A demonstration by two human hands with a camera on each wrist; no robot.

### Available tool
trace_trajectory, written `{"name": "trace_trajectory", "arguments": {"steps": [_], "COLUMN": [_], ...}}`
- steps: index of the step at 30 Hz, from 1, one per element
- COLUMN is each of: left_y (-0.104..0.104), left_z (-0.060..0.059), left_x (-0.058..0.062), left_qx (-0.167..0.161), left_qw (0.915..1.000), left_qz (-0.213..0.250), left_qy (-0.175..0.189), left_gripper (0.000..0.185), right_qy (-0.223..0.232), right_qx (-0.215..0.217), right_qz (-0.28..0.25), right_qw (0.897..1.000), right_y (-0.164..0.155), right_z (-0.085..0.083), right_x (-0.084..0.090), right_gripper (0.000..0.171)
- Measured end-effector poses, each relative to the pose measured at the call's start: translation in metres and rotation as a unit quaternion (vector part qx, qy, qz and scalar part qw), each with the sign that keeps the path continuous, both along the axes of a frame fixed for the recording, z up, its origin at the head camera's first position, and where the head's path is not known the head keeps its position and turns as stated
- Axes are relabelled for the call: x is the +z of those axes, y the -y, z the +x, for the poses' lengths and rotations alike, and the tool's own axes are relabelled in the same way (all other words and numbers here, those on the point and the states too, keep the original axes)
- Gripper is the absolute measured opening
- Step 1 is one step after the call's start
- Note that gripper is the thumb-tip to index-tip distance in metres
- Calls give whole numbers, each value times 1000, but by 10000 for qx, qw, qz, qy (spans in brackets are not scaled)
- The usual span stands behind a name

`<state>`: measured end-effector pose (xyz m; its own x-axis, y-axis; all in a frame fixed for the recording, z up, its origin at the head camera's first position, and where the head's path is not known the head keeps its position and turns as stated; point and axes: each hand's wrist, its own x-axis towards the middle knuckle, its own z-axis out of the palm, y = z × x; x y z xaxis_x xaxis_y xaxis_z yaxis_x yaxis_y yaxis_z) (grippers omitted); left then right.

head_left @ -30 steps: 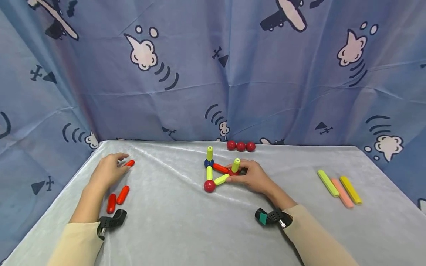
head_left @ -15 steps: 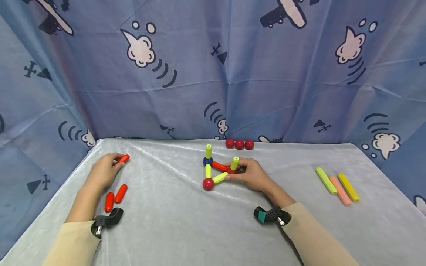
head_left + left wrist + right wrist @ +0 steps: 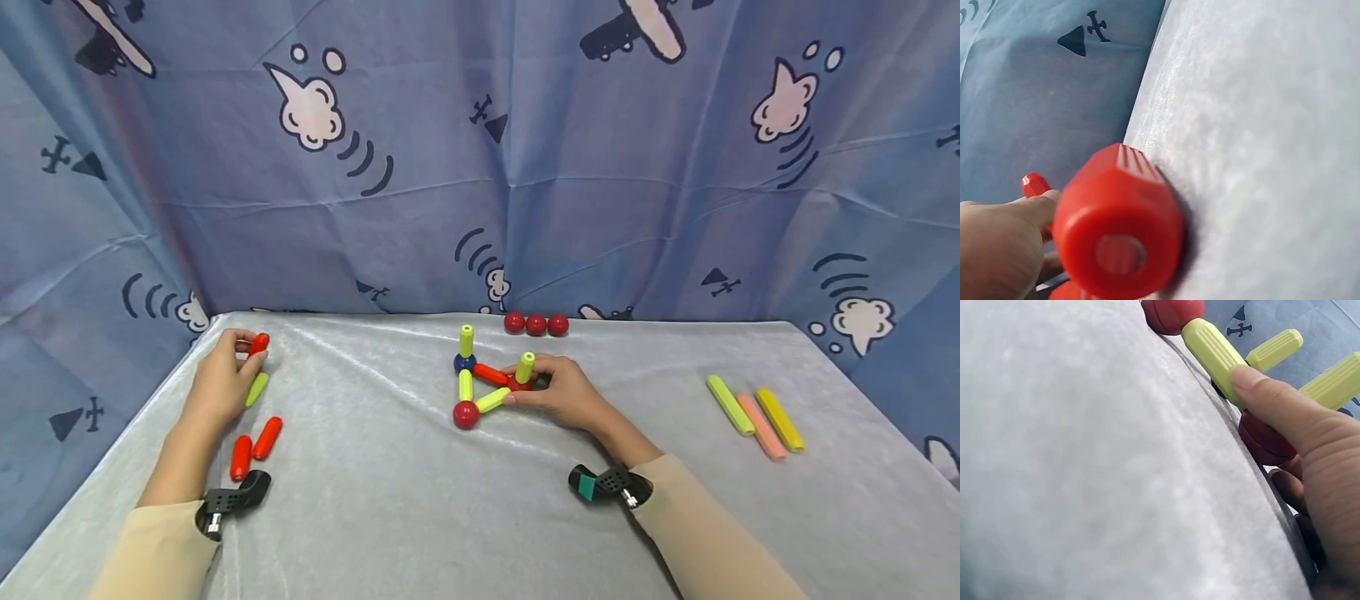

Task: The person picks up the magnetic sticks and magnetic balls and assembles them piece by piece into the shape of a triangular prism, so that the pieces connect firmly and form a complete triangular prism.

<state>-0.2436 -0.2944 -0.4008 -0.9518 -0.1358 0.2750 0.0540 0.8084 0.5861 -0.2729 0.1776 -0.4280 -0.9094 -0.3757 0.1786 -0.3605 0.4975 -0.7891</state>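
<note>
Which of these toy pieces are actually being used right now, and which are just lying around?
In use: red stick pinched in the left hand; ball-and-stick frame steadied by the right hand.

Lying about: two red sticks, yellow-green stick, three red balls, three long sticks.

The person is wearing pale cream long sleeves (image 3: 150, 550) on both arms. Black camera mounts are sitting at each wrist, the right mount (image 3: 603, 485) showing a teal patch.
</note>
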Motion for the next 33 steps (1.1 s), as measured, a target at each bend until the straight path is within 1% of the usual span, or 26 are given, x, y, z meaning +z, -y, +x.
{"name": "trace_trajectory", "arguments": {"steps": [3,5,8,9,11,12,14,17,20,22,24,26,29,33], "left_y": [-6,-16,-37,-46,-66,-76,-97,-127,-152,-166,-177,-187,-200,-209], "left_z": [0,1,4,4,5,5,6,11,16,18,18,17,14,10], "left_x": [10,21,38,42,48,49,48,46,44,42,40,37,33,23], "left_qx": [-109,-268,-575,-683,-900,-1024,-1270,-1620,-1940,-2112,-2197,-2218,-2275,-2413], "left_qw": [9998,9991,9971,9961,9930,9908,9856,9750,9630,9561,9526,9517,9500,9457], "left_qz": [66,165,350,428,668,802,1071,1519,1857,1999,2037,2000,1943,2004], "left_qy": [-181,-283,-341,-361,-383,-374,-304,-26,240,371,526,712,889,851], "left_gripper": [31,32,35,36,37,37,35,30,26,24,23,23,24,24], "right_qy": [-10,-20,-29,-31,-25,-21,-15,14,-28,-61,-85,-68,-82,-119], "right_qx": [3,-9,-49,-59,-62,-64,-74,-108,-172,-195,-205,-212,-217,-208], "right_qz": [-5,18,49,54,30,13,-15,-50,-43,-26,10,34,44,49], "right_qw": [10000,10000,10000,10000,10000,10000,10000,9999,9998,9998,9998,9997,9997,9997], "right_y": [1,1,1,1,1,1,2,2,2,2,2,2,3,4], "right_z": [0,0,0,0,0,0,-1,-1,-1,-1,-1,0,1,1], "right_x": [0,1,2,2,1,1,0,0,0,1,1,2,2,1], "right_gripper": [33,31,30,30,30,30,31,30,28,28,28,30,31,34]}}
